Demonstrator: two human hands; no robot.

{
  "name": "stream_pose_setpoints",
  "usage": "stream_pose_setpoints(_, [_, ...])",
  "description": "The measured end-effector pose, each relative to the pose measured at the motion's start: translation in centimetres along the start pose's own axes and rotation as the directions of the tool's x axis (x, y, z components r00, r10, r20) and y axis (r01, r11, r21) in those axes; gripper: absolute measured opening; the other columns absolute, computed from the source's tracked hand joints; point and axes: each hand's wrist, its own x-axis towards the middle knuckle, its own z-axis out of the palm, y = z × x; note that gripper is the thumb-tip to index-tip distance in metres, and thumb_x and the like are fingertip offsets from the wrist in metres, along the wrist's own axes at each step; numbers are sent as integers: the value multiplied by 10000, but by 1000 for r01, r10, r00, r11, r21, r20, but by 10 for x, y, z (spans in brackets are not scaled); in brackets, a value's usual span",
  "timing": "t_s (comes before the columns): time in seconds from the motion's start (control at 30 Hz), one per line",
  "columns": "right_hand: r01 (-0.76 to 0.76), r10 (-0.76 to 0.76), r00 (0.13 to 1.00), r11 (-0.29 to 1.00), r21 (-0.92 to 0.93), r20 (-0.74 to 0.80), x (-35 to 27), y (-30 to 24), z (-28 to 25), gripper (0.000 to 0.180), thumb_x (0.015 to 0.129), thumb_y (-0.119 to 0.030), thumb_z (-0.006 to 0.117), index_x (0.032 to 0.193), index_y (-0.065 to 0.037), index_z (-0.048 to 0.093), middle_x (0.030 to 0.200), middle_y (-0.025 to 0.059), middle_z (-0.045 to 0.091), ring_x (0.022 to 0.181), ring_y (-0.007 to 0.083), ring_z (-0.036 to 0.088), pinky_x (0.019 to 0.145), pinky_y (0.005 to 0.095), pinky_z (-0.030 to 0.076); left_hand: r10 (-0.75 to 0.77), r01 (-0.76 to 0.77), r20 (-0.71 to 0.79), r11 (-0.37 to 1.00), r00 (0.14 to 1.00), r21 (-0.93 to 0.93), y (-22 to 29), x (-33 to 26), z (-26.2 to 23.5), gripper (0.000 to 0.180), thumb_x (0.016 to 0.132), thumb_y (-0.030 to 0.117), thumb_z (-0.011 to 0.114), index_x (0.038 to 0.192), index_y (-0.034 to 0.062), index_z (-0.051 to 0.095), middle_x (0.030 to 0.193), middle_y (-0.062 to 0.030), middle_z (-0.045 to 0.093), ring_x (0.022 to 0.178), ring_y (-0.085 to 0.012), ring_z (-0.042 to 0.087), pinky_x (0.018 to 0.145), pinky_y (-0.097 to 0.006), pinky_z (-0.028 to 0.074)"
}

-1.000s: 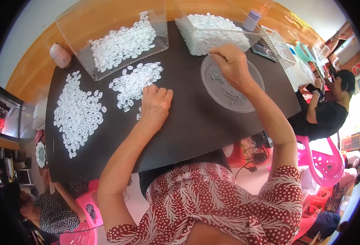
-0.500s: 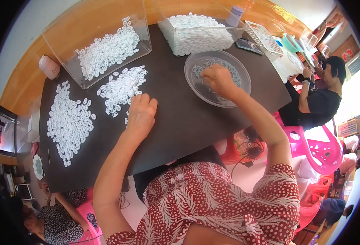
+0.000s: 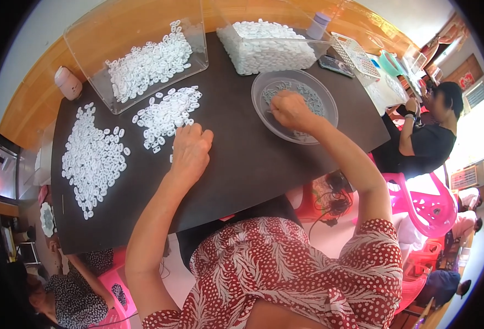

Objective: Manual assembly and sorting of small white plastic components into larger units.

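My left hand (image 3: 191, 152) rests with curled fingers on the dark table, at the near right edge of a small pile of white oval plastic pieces (image 3: 168, 112) with slots. Whatever its fingers hold is hidden beneath the knuckles. My right hand (image 3: 295, 111) is closed over a round clear plastic dish (image 3: 331, 122) that holds many small thin grey pieces (image 3: 310, 97). Its fingertips point down toward these pieces, and I cannot make out what is between them. Farther left lies a larger spread of white oval pieces (image 3: 93, 159).
Behind the piles a clear bin (image 3: 201, 68) lies on its side, with white ovals spilling inside. Another clear bin (image 3: 272, 57), filled with white pieces, stands behind the dish. A pink bottle (image 3: 67, 83), a phone (image 3: 336, 67) and a white perforated basket (image 3: 357, 55) are around the edges. People sit nearby.
My right hand has shifted slightly and its fingers are tucked further under, still over the dish. My left hand stays by the small pile. The whole view has tilted a little.
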Motion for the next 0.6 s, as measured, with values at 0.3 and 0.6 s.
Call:
stream_pose_setpoints(0.3, [-100, 107, 994, 971, 217, -17, -3, -19, -14, 21, 688, 0, 542, 685, -14, 525, 703, 156, 583, 726, 354, 565, 653, 435, 456, -231, 196, -95, 938, 968, -285, 24, -11, -39, 114, 665, 17, 690, 724, 50, 599, 706, -76, 533, 688, -260, 540, 610, -361, 436])
stream_pose_setpoints(0.6, [-262, 300, 954, 849, 459, -11, 2, -54, -32, 109, 730, 0, 605, 836, -20, 613, 768, 135, 602, 689, 264, 579, 635, 353, 466, -597, 435, 180, 315, 782, -844, 46, -35, -49, 54, 814, 28, 651, 824, -15, 622, 750, -24, 588, 665, -96, 555, 593, -219, 448])
